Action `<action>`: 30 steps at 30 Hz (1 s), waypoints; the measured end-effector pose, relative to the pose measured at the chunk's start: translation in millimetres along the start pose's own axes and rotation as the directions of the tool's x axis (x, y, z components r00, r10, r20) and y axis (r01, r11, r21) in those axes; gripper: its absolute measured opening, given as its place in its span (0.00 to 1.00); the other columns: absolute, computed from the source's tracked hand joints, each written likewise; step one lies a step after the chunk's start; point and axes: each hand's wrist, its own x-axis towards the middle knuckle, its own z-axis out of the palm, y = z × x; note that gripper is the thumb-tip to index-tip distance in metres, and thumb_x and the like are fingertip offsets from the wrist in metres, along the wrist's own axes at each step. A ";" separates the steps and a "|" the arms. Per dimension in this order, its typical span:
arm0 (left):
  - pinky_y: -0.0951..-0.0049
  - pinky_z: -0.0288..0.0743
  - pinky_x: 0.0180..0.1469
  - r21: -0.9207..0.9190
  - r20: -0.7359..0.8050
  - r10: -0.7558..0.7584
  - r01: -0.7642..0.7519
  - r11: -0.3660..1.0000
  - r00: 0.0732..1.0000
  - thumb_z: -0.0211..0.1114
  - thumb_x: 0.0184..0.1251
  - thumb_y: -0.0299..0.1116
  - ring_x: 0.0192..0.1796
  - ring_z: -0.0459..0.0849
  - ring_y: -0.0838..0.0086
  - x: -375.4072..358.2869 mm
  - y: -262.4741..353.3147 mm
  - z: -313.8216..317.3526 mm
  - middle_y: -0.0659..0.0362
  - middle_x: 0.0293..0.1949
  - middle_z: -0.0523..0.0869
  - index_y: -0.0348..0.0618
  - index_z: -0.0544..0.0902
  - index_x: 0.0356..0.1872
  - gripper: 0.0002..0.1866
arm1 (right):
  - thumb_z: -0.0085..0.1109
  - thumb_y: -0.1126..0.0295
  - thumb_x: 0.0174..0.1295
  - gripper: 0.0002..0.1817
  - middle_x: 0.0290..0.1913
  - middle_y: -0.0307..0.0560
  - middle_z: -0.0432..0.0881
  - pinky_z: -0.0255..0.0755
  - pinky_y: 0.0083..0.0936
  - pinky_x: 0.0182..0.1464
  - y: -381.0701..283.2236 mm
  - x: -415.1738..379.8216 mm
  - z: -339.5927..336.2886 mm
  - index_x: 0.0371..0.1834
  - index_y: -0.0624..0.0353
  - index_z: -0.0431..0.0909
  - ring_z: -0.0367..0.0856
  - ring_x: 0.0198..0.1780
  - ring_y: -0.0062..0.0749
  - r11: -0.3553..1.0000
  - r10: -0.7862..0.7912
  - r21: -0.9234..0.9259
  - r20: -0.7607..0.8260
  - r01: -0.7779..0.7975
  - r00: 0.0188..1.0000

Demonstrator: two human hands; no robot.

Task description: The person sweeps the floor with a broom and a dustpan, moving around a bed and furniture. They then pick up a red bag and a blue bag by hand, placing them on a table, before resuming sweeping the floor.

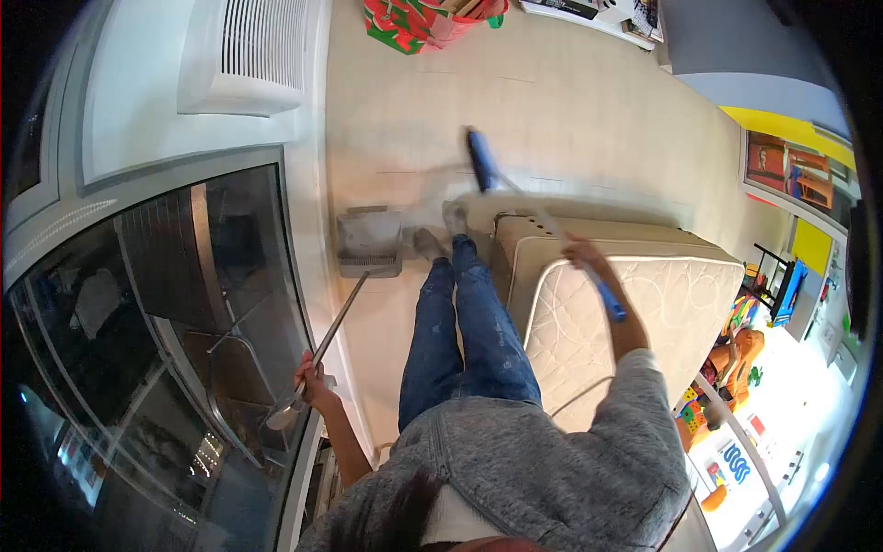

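The left hand (315, 379) has its fingers wrapped around the slim grey pole of a long-handled grey dustpan (370, 241), near the pole's upper end. The right hand (584, 253) is closed around the pale shaft of a blue-headed broom (481, 164), just below its blue end grip. No slack is evident in either hold.

The long handles appear to account for the posture: each tool reaches the level of the feet while the person stands upright. The pan lies on the pale beige floor (423, 101), just beside the left foot, presumably kept flat so that its mouth meets the surface.

Relative to the grips, the pan lies ahead of and below the left hand, at the far end of its pole. The broom head lies ahead of the right hand, inward of it, beyond the feet and well apart from the pan. The head is blurred; whether its bristles touch the floor cannot be confirmed.

A cream quilted mattress (635, 317) stands to the person's right, beneath the right forearm in this view.
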 end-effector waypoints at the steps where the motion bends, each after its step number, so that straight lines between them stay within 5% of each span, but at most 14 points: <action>1: 0.68 0.65 0.44 -0.013 0.011 -0.004 0.005 1.000 1.000 0.53 0.52 0.28 0.46 0.71 0.70 2.8 2.9 2.1 0.53 0.42 0.74 0.43 0.71 0.22 0.03 | 0.46 0.71 0.52 0.23 0.17 0.45 0.69 0.64 0.24 0.14 6.7 -9.3 -45.3 0.53 0.56 0.54 0.67 0.15 0.28 0.844 0.156 0.487 0.179 -0.225 0.972; 2: 0.68 0.65 0.44 -0.008 -0.003 -0.012 0.012 1.000 1.000 0.53 0.52 0.28 0.46 0.71 0.70 3.6 3.7 3.9 0.53 0.42 0.74 0.43 0.71 0.22 0.03 | 0.48 0.70 0.50 0.22 0.16 0.42 0.68 0.62 0.22 0.14 12.2 -1.0 -43.8 0.50 0.59 0.57 0.65 0.14 0.24 0.903 -0.042 0.425 -0.047 0.058 0.998; 4: 0.69 0.65 0.44 0.003 -0.027 -0.029 0.029 1.000 0.999 0.53 0.53 0.29 0.45 0.71 0.70 1.8 3.6 8.3 0.53 0.42 0.74 0.43 0.71 0.22 0.03 | 0.52 0.69 0.47 0.20 0.15 0.37 0.67 0.59 0.16 0.13 16.3 2.4 -31.2 0.44 0.64 0.62 0.62 0.11 0.17 0.827 -0.462 0.119 -0.415 0.550 0.784; 6: 0.69 0.65 0.45 -0.008 0.013 0.008 -0.007 1.000 1.000 0.52 0.53 0.28 0.45 0.71 0.70 9.2 -0.1 12.2 0.53 0.42 0.74 0.43 0.70 0.23 0.03 | 0.51 0.73 0.46 0.24 0.14 0.37 0.67 0.57 0.16 0.12 -3.4 -16.5 37.2 0.50 0.61 0.61 0.62 0.12 0.16 0.937 -0.289 -0.340 -0.620 0.082 0.729; 8: 0.69 0.64 0.45 0.005 0.018 0.000 0.000 1.000 1.000 0.52 0.54 0.28 0.45 0.72 0.70 6.8 -6.9 8.8 0.53 0.42 0.74 0.43 0.70 0.24 0.03 | 0.49 0.77 0.44 0.30 0.14 0.39 0.70 0.57 0.16 0.11 -24.7 -76.2 92.0 0.56 0.56 0.55 0.63 0.12 0.17 0.985 -0.091 -0.173 -0.581 -0.014 0.809; 10: 0.69 0.65 0.45 0.005 -0.012 -0.005 0.005 1.000 1.000 0.51 0.54 0.28 0.45 0.72 0.70 13.7 -13.5 16.3 0.53 0.42 0.74 0.43 0.70 0.25 0.02 | 0.43 0.81 0.45 0.30 0.12 0.38 0.69 0.59 0.16 0.12 -17.4 -106.1 100.1 0.56 0.51 0.55 0.65 0.12 0.17 0.959 0.014 0.279 -0.221 0.050 0.975; 13: 0.69 0.65 0.44 -0.130 0.056 0.041 -0.033 0.991 0.998 0.52 0.53 0.28 0.45 0.71 0.69 25.9 -38.2 28.1 0.52 0.42 0.74 0.43 0.70 0.25 0.02 | 0.45 0.83 0.43 0.31 0.15 0.40 0.71 0.61 0.14 0.15 -28.3 -64.4 117.0 0.55 0.51 0.57 0.66 0.14 0.15 0.917 -0.026 -0.400 -0.024 0.014 0.999; 14: 0.69 0.65 0.44 -0.165 0.071 0.056 -0.044 0.985 0.996 0.52 0.53 0.28 0.45 0.71 0.69 33.5 -45.2 27.1 0.52 0.41 0.74 0.43 0.70 0.25 0.02 | 0.47 0.78 0.44 0.28 0.17 0.42 0.72 0.62 0.14 0.16 -4.5 -32.0 90.9 0.54 0.53 0.60 0.69 0.17 0.19 0.972 -0.171 -0.129 0.169 0.194 0.971; 16: 0.70 0.64 0.42 -0.253 0.002 0.022 -0.021 0.967 1.000 0.53 0.51 0.26 0.43 0.71 0.69 43.4 -61.0 34.9 0.51 0.41 0.74 0.41 0.70 0.25 0.01 | 0.46 0.66 0.51 0.11 0.19 0.44 0.74 0.62 0.14 0.15 -17.2 5.7 41.8 0.31 0.62 0.73 0.74 0.21 0.27 0.932 -0.334 -0.119 0.076 0.341 0.939; 18: 0.73 0.65 0.41 -0.123 -0.004 0.063 -0.063 0.990 0.998 0.55 0.49 0.26 0.41 0.72 0.70 41.5 -59.6 45.4 0.51 0.40 0.75 0.41 0.70 0.24 0.03 | 0.45 0.65 0.52 0.11 0.16 0.43 0.72 0.63 0.17 0.14 -29.3 38.8 16.2 0.26 0.63 0.71 0.71 0.16 0.25 0.984 -0.011 -0.175 -0.182 -0.022 0.983; 22: 0.79 0.66 0.37 -0.177 -0.040 0.068 -0.074 0.981 0.997 0.57 0.46 0.25 0.38 0.73 0.73 44.3 -40.3 71.8 0.53 0.37 0.75 0.37 0.72 0.30 0.08 | 0.49 0.72 0.47 0.15 0.09 0.38 0.66 0.61 0.18 0.11 -97.9 63.0 87.1 0.39 0.64 0.68 0.63 0.10 0.18 0.904 -0.416 -0.372 -0.657 0.211 0.629; 24: 0.82 0.66 0.34 -0.164 -0.035 0.057 -0.062 0.984 0.998 0.57 0.45 0.25 0.37 0.72 0.74 49.5 -62.2 58.2 0.53 0.36 0.75 0.34 0.71 0.35 0.13 | 0.50 0.76 0.43 0.25 0.10 0.36 0.64 0.62 0.18 0.11 -119.0 31.2 127.6 0.50 0.61 0.61 0.62 0.11 0.16 0.886 -0.446 -0.398 -0.589 0.238 0.674; 27: 0.82 0.65 0.32 -0.115 -0.230 0.050 -0.078 0.990 0.972 0.57 0.45 0.25 0.35 0.72 0.76 46.2 -71.5 74.2 0.54 0.38 0.73 0.34 0.69 0.42 0.19 | 0.52 0.76 0.45 0.27 0.14 0.39 0.69 0.62 0.19 0.14 -141.7 0.6 152.5 0.52 0.61 0.59 0.67 0.13 0.23 0.988 -0.150 0.018 -0.092 0.152 0.984; 30: 0.65 0.62 0.46 -0.190 -0.317 -0.110 0.050 0.980 0.942 0.58 0.44 0.24 0.42 0.72 0.70 28.5 -51.2 97.0 0.57 0.45 0.70 0.45 0.62 0.51 0.27 | 0.47 0.77 0.49 0.24 0.15 0.39 0.68 0.59 0.17 0.12 -156.6 79.2 190.5 0.52 0.62 0.59 0.63 0.12 0.20 0.905 -0.179 0.421 0.262 0.054 0.948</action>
